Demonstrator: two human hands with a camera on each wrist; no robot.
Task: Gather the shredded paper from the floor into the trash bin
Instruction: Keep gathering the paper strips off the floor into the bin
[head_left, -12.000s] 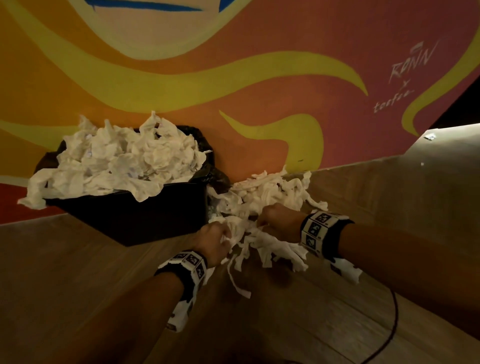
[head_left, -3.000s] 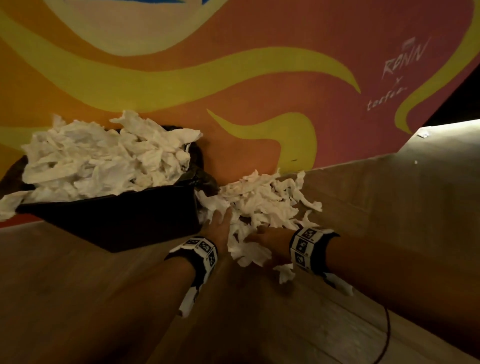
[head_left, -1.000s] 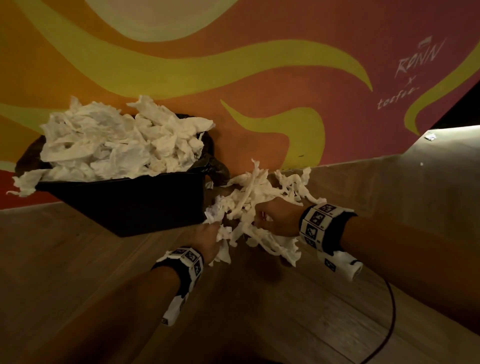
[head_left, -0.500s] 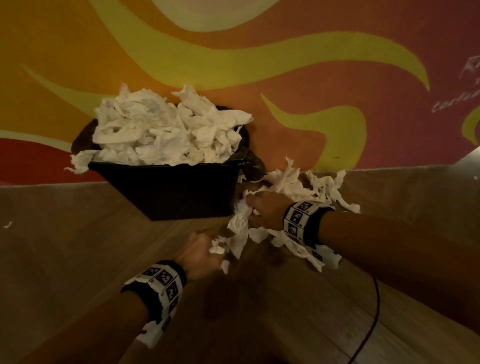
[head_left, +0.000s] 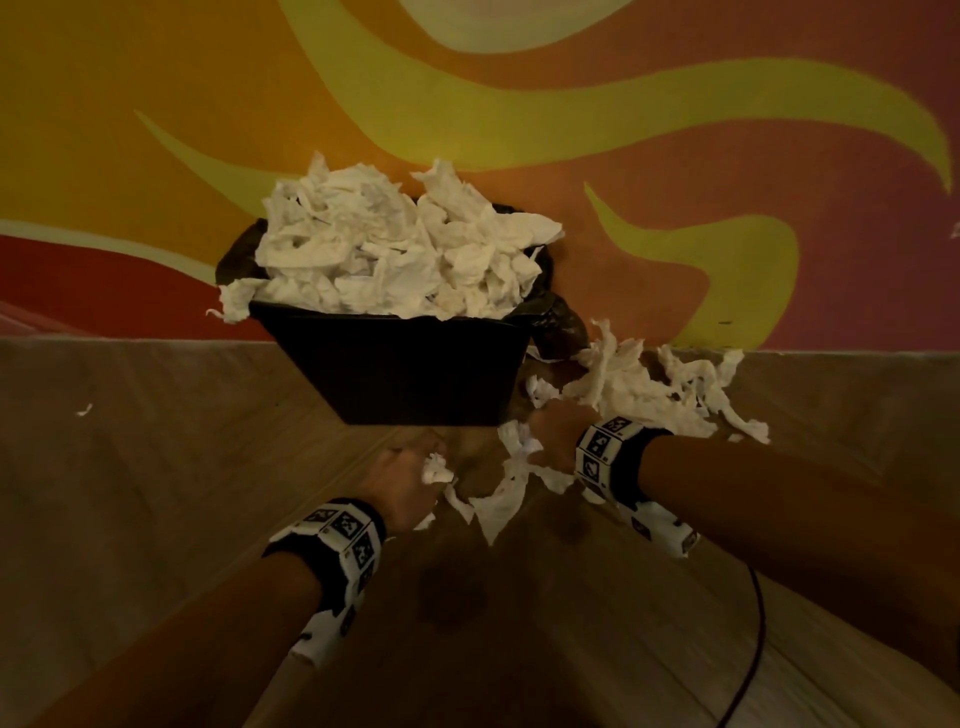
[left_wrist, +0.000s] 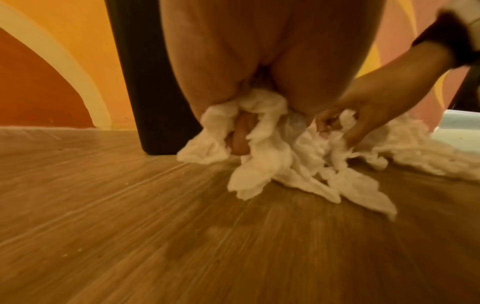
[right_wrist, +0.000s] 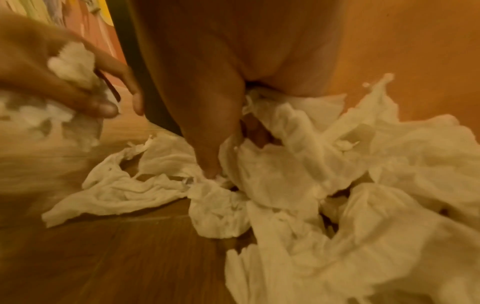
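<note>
Wood floor (head_left: 156, 519) — shredded paper (head_left: 649, 395) hides right hand's (head_left: 558, 431) fingers.

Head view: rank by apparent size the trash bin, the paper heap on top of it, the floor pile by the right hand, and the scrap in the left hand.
1. trash bin and paper heap: too alike to rank
2. floor pile
3. scrap in the left hand

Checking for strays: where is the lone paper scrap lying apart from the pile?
In the head view, the lone scrap lies on the wooden floor, far left of the black bin.
</note>
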